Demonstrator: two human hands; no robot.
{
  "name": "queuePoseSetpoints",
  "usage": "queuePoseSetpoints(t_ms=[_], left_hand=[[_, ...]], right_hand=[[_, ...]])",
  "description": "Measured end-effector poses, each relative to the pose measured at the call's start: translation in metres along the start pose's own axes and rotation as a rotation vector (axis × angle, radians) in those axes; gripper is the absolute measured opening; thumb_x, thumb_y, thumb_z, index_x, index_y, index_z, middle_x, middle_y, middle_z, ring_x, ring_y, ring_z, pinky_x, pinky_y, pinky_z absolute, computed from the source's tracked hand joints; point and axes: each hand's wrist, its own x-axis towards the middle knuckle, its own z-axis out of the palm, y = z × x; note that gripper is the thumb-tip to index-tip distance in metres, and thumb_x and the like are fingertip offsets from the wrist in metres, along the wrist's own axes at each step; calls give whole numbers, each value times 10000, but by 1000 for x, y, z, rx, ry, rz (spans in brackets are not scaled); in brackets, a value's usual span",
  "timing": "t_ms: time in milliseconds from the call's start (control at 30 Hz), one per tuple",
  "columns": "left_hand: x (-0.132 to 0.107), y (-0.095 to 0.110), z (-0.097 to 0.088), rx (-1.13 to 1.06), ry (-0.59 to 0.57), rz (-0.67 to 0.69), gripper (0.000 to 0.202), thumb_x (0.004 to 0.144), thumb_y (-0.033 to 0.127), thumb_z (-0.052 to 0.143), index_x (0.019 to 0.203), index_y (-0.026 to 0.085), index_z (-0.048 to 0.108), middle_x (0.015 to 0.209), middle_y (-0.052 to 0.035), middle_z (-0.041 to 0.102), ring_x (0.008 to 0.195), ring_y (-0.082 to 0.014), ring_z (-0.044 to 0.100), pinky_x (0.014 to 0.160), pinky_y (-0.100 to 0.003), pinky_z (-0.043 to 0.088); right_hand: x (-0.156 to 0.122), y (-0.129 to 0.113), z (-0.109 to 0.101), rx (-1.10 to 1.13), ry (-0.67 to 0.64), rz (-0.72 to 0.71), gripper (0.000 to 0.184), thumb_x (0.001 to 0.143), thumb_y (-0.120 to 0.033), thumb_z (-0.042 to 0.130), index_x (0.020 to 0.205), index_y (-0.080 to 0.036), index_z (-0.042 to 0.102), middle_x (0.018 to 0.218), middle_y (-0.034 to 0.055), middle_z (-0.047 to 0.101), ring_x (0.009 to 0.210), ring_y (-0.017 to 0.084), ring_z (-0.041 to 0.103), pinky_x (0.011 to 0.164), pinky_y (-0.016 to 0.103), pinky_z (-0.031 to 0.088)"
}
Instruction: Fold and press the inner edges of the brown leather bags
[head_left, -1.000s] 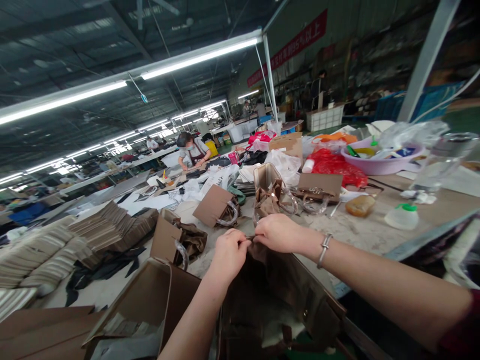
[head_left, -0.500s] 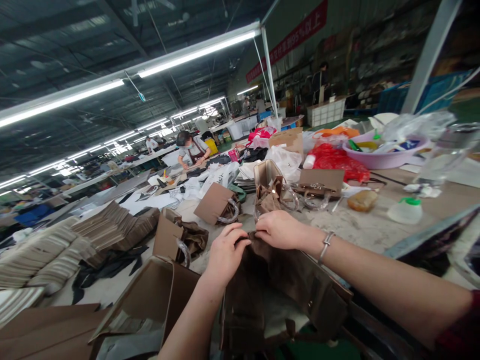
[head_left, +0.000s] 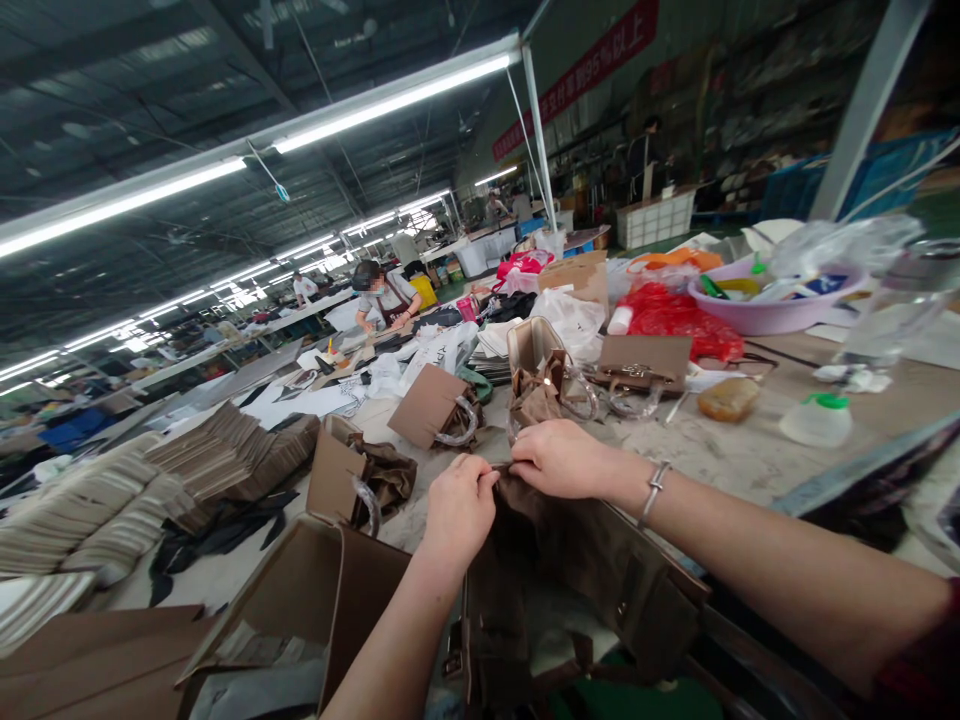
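While the left hand (head_left: 461, 505) and right hand (head_left: 559, 460) are pinching the top of a brown bag (head_left: 600, 562), fingers nearly closed on its material, the bag is being held at the near edge of the counter (head_left: 739, 465). Stacked brown panels (head_left: 232, 450) are occupying the left side; a lilac basin (head_left: 772, 317) is standing toward the right edge. A co-worker (head_left: 390, 300) is bending toward the far end. Fluorescent tubes (head_left: 397, 103) are running overhead.

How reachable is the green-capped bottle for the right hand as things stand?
Probably yes, if freed: the right hand pinches the edge of the brown bag, but mostly bare tabletop separates it from the green-capped bottle.
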Motion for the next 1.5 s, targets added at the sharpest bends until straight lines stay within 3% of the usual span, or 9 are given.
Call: queuePoseSetpoints(t_ms=[200,333,433,600,733,833,1033,1333,1500], left_hand=[[0,0,1,87,-11,-44,121,850,199,518,735,194,554,749,-1,609,713,-152,568,626,-246,338],[1,0,5,92,-1,-50,117,855,198,510,749,190,559,767,-13,624,725,-159,579,633,-249,355],[3,-1,5,66,8,-54,112,843,196,526,740,187,569,755,-19,626,728,-167,588,648,-260,391],[-2,-12,-1,-267,42,-5,45,782,176,598,804,194,564,978,-34,662,930,-177,617,848,-314,462],[-9,-27,-3,-538,6,-99,392,728,156,649,1072,215,471,1228,-60,587,1008,-159,627,906,-318,479],[-11,-33,-3,-483,-26,-192,457,707,157,672,1130,198,502,1148,-74,641,1002,-173,633,910,-321,482],[-8,-28,-5,-250,-74,-151,177,776,190,593,923,205,690,925,-19,719,862,-173,648,812,-293,484],[-4,-23,-6,-220,-86,-255,145,767,180,593,850,187,713,825,-21,722,778,-155,631,706,-246,439],[-7,-18,-12,-84,-118,-248,167,776,313,602,832,198,710,791,-26,713,738,-162,618,641,-238,399]], right_hand=[[0,0,-2,-14,-27,10,299,868,-376,461,787,-190,680,815,62,689,782,198,621,673,268,409],[1,2,-7,4,-71,10,343,826,-487,506,931,-212,680,852,63,696,807,221,627,676,282,421],[7,-1,-7,-22,-70,-7,263,824,-387,519,928,-213,686,870,64,694,829,222,626,691,282,426],[14,-4,0,-39,-61,-3,243,843,-269,468,839,-198,701,845,71,692,793,205,630,680,276,432],[13,-2,1,-28,-45,-28,245,842,-292,474,827,-197,699,837,69,692,773,209,631,656,280,432],[12,-2,0,-22,-36,-43,242,838,-289,478,813,-188,696,838,73,689,771,207,628,658,281,430],[11,0,0,8,-15,-43,236,838,-275,478,800,-187,693,838,66,688,775,197,622,660,272,416],[14,-1,-1,-11,-42,-52,234,843,-285,487,810,-181,695,849,67,685,776,194,618,662,271,410],[12,3,-1,-8,-28,-67,229,846,-286,491,802,-177,688,836,64,679,774,191,617,668,266,412]])
